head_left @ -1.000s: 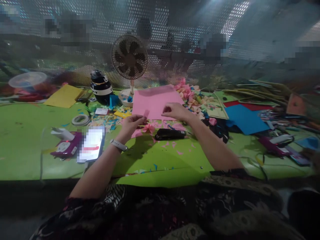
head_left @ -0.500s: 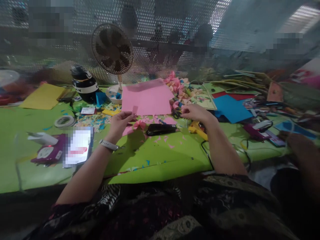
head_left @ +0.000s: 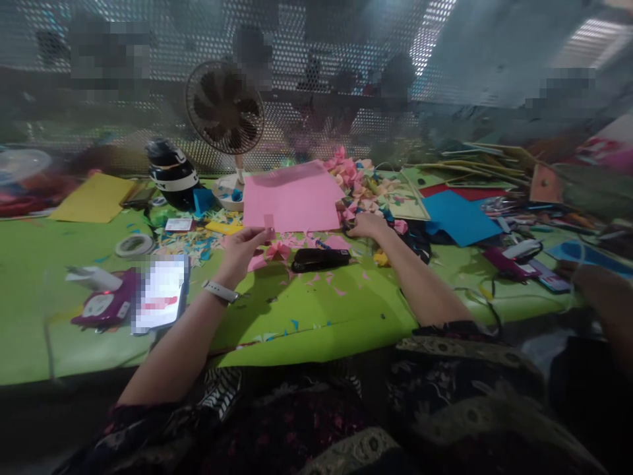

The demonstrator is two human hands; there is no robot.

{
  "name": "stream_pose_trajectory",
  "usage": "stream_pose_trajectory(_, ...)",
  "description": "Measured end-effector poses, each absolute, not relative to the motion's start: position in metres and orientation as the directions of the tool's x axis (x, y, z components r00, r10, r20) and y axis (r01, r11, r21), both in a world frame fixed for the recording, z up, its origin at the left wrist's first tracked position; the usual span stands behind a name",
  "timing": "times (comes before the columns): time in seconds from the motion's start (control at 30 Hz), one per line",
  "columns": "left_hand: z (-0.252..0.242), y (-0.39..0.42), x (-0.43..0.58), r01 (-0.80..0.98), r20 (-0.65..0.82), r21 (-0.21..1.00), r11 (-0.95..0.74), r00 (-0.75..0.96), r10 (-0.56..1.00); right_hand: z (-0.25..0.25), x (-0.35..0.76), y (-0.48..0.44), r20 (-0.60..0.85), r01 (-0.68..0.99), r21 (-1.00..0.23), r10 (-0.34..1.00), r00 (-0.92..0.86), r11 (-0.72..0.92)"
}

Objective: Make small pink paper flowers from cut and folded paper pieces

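My left hand (head_left: 243,249) pinches a small piece of pink paper (head_left: 268,223) between thumb and fingertips; the piece overlaps the large pink sheet (head_left: 297,198) behind it. With fingers bent down, my right hand (head_left: 370,226) closes on the dark handles of a pair of scissors (head_left: 348,225), which it mostly hides. A black stapler (head_left: 320,259) lies on the table between my forearms. Just left of the stapler is a folded pink paper flower (head_left: 278,251). Pink paper scraps (head_left: 339,290) are strewn around them.
A heap of paper flowers (head_left: 353,175) rises behind my right hand. On the left are a purple glue-gun-like device (head_left: 101,303), a lit phone (head_left: 161,293), tape (head_left: 134,245) and a black bottle (head_left: 173,175). A fan (head_left: 226,109) stands behind. Another person's hand (head_left: 593,284) is at right.
My right hand has moved left and down onto the scissors, uncovering a pink flower and dark item to its right. My left hand still holds the small pink piece. The view has shifted slightly.
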State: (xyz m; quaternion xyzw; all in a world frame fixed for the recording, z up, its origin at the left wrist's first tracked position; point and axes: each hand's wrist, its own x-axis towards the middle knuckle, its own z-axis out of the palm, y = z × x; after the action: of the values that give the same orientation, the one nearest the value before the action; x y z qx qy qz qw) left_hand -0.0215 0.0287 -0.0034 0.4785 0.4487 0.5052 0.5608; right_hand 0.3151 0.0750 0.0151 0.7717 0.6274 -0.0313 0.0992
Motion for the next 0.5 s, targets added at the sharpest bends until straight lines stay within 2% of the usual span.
stream_pose_trajectory(0.1, -0.004, 0.031, -0.022, -0.138, -0.013, 0.990, 0.023, 0.072, 0.997, 0.017, 0.319, 0.082, -0.214, 0.976, 0.138, 0.957, 0.195, -0.168)
stream_pose_trajectory(0.3, -0.001, 0.029, -0.019, -0.272, -0.071, 0.956, 0.110, 0.147, 0.987, 0.024, 0.326, 0.080, -0.335, 0.979, 0.135, 0.923, 0.188, -0.151)
stream_pose_trajectory(0.5, 0.003, 0.026, -0.019, -0.323, -0.081, 0.938, 0.129, 0.158, 0.984, 0.033, 0.327, 0.064, -0.352, 0.982, 0.027, 0.918, 0.184, -0.187)
